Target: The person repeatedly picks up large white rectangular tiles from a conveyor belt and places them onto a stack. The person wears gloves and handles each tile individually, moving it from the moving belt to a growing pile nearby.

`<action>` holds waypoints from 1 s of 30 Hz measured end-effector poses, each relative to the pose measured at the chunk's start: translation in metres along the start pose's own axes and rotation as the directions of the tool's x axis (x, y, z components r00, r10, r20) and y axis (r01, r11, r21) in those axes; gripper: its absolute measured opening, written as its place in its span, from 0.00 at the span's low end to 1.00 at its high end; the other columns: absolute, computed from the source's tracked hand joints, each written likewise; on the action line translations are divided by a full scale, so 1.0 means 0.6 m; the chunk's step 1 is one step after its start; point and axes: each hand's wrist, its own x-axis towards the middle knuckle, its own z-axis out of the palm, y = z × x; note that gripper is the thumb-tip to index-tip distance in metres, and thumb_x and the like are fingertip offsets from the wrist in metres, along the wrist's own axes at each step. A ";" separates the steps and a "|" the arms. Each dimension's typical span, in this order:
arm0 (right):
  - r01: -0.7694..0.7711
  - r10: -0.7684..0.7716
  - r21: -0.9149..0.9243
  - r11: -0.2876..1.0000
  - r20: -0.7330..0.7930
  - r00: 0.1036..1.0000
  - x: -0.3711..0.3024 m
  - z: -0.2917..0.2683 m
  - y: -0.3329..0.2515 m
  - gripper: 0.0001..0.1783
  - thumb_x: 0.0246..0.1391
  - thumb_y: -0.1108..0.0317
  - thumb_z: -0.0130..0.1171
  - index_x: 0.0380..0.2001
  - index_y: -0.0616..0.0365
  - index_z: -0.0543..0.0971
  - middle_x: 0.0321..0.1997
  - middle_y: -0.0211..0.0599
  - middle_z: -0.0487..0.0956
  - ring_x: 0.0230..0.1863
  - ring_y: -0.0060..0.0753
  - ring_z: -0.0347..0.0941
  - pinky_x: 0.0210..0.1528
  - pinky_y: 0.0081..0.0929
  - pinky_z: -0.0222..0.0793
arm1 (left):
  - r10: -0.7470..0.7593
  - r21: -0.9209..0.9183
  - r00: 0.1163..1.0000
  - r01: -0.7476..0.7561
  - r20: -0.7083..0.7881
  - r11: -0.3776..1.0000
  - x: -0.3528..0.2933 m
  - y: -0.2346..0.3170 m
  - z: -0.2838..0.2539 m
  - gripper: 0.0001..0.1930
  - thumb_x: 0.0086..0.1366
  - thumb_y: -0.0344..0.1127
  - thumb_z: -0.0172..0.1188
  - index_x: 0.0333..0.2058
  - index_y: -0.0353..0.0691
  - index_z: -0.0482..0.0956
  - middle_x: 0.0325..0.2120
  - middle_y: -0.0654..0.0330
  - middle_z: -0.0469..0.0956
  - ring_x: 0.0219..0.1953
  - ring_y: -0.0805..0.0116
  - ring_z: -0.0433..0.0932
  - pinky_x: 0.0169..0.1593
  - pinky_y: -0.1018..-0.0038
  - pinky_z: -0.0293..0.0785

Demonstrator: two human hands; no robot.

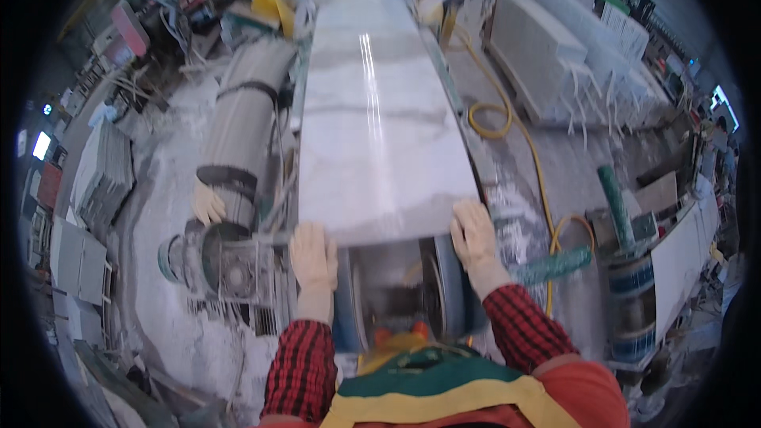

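A long, polished white stone slab (380,131) with grey-brown veining stretches away in front of me on a machine bed. My left hand (315,257), in a cream glove, grips the slab's near left corner. The near right corner is held by my right hand (476,242), gloved the same way. Both hands sit at the edge with the fingers forward; their undersides are hidden. Below the near edge, between my arms, is a dark opening with a blue roller-like part (452,277) on its right side.
Left of the bed lies a big grey cylinder (246,107), with a loose cream glove (208,204) and a motor (234,269) near it. To the right run a yellow hose (539,182) and a green bar (552,266). Stone slabs (547,55) stand stacked beyond.
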 end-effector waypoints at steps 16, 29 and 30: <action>0.019 -0.019 -0.097 0.995 -0.001 1.000 0.007 -0.015 -0.019 0.11 0.65 0.74 0.56 0.49 0.58 0.81 0.51 0.47 0.82 0.56 0.55 0.78 0.61 0.48 0.73 | 0.022 -0.022 1.000 -0.021 0.021 1.000 -0.003 0.008 -0.025 0.29 0.72 0.50 0.64 0.66 0.42 0.76 0.68 0.43 0.73 0.70 0.36 0.67 0.72 0.45 0.63; -0.009 0.005 -0.095 0.995 -0.038 0.999 -0.016 -0.010 -0.012 0.14 0.65 0.75 0.53 0.51 0.59 0.82 0.55 0.48 0.84 0.57 0.58 0.78 0.62 0.48 0.73 | -0.010 -0.044 1.000 0.011 0.029 0.999 -0.014 0.012 -0.038 0.23 0.75 0.34 0.54 0.66 0.42 0.76 0.68 0.46 0.74 0.69 0.38 0.69 0.71 0.44 0.62; -0.008 0.005 -0.081 0.997 -0.040 0.999 -0.017 -0.011 -0.013 0.14 0.65 0.75 0.53 0.51 0.59 0.82 0.55 0.48 0.83 0.57 0.58 0.78 0.62 0.48 0.73 | -0.021 -0.033 0.999 0.022 0.030 0.999 -0.017 0.012 -0.039 0.23 0.76 0.34 0.54 0.67 0.43 0.75 0.69 0.46 0.73 0.70 0.38 0.68 0.72 0.44 0.61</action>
